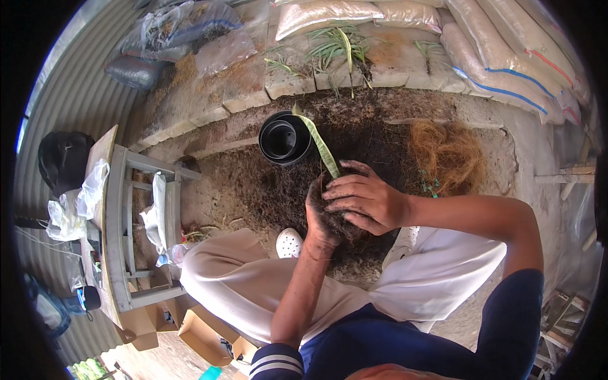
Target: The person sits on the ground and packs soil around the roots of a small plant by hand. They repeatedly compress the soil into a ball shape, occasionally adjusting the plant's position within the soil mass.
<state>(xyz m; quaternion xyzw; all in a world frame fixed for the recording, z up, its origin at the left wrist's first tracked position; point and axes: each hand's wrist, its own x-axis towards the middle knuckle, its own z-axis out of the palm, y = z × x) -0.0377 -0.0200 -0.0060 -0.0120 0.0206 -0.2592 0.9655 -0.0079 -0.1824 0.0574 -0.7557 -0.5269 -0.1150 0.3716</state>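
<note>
My left hand [320,213] is closed around the lower end of a snake plant leaf [319,142], with dark soil about its base. From the right, my right hand [368,199] lies over that base, soil-smeared fingers spread across it and the palm not visible. Together they cover most of the root end; a clump of roots and soil [354,230] shows below them. Pointing up and left, the variegated leaf passes beside black plastic pots [285,140], nested in one another. Beneath everything spreads a heap of dark potting soil [285,199].
Tangled coconut fibre [444,152] lies right of the soil. Several more plants [339,47] rest on the concrete blocks [289,85] at the back, near stacked filled sacks [503,61]. At left stands a wooden table [118,228], with cardboard boxes [206,335] below it.
</note>
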